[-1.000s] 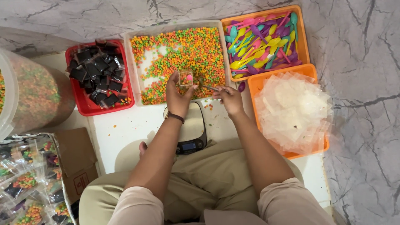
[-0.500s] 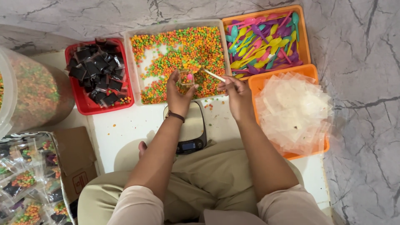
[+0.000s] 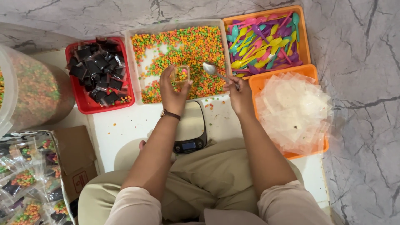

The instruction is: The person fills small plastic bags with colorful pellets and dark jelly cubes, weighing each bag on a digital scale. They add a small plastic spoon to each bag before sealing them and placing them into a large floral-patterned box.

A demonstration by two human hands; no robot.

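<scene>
Moved since half a second ago: I see the right hand (image 3: 239, 93) has swung its metal spoon (image 3: 209, 68) toward the small clear packet (image 3: 181, 75) pinched in the left hand (image 3: 173, 93), over the tray of coloured candy beads (image 3: 133, 54). Spoon looks empty, perhaps just tipped; packet part-filled.

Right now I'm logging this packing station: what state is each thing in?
Small clear plastic cup: partly filled with colourful candy, held in left hand.
Metal spoon: empty, held in right hand.
Clear candy tray: open, partly emptied.
Digital scale: display lit.
</scene>
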